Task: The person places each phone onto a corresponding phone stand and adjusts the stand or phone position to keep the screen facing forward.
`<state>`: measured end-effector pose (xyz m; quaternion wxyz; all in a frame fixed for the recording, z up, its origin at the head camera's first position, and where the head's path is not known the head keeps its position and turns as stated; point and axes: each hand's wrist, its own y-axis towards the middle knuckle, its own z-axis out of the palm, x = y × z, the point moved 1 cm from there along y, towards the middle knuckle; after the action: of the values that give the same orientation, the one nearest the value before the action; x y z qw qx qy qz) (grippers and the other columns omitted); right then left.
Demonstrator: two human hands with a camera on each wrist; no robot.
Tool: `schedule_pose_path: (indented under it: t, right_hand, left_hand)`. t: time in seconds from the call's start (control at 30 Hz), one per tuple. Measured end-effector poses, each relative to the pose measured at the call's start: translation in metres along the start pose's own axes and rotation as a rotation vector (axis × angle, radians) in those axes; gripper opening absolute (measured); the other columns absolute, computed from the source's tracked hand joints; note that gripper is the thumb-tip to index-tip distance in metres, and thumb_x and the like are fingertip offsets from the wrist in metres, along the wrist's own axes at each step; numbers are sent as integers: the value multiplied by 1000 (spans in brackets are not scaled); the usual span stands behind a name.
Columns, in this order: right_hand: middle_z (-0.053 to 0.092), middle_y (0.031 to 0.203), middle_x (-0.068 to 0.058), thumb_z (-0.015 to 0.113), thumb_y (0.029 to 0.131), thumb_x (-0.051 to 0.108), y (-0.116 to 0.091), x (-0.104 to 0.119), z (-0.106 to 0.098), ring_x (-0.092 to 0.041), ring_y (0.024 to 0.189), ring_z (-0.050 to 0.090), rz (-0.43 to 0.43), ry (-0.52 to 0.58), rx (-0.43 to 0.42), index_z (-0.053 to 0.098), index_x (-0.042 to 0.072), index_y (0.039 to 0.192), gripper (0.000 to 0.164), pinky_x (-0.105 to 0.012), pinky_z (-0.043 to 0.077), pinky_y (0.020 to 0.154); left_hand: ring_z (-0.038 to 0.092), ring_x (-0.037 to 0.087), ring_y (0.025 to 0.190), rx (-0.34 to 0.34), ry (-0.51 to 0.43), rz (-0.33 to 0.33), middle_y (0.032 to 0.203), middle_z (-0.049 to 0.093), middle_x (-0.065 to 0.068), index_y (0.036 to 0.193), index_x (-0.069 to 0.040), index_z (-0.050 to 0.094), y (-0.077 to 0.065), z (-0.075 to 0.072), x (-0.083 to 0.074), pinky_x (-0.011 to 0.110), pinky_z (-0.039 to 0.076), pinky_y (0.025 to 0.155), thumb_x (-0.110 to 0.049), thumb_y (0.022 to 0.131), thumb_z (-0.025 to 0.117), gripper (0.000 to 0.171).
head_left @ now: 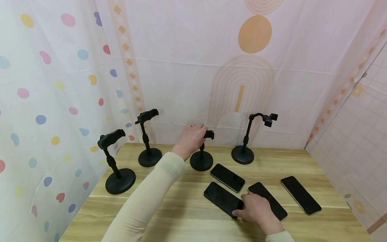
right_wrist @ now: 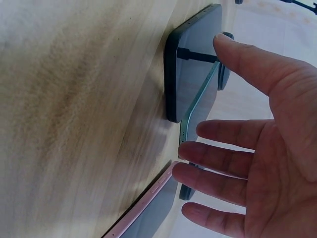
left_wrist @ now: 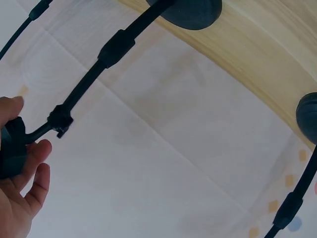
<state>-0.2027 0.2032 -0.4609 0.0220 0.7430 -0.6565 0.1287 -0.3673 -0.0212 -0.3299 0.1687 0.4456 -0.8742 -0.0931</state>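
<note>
My left hand [head_left: 191, 139] grips the clamp head of a black phone stand [head_left: 201, 161], one of several at the back of the table. The left wrist view has my fingers and thumb around that clamp [left_wrist: 12, 148], part of which is cut off by the frame edge. My right hand [head_left: 257, 210] hovers at the near end of a dark phone [head_left: 223, 199], its fingers spread and fairly straight in the right wrist view. Whether a fingertip touches that phone I cannot tell. Partly behind this hand lies another phone [head_left: 272, 201].
Two stands [head_left: 121, 181] [head_left: 150, 157] are at the left, and another stand [head_left: 243, 155] is right of the gripped one. A phone [head_left: 227, 177] lies before the middle stand; one more phone [head_left: 300, 195] lies far right. A patterned curtain [head_left: 181, 50] hangs behind the wooden table [head_left: 169, 215].
</note>
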Motion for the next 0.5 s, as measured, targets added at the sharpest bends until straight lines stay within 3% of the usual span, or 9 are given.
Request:
schedule_pose_path:
  t: [0.3,0.5]
  right_hand:
    - [62,124,-26,81,74,55,1,-1,4,-41,103,64,1,-5,-2,70,3,109,63,-55,52,77]
    - [62,124,-27,81,74,54,1,0,5,-41,103,64,-2,1,-6,70,3,109,63,-54,52,77]
  left_hand:
    - [67,25,85,17,-15,19,94,67,8,99,-5,69,3,-8,-3,40,51,78,-14,92,72,11]
    - [67,25,81,35,-91,10,91,68,9,96,-3,70,8,-11,-1,35,55,72,-11,92,71,9]
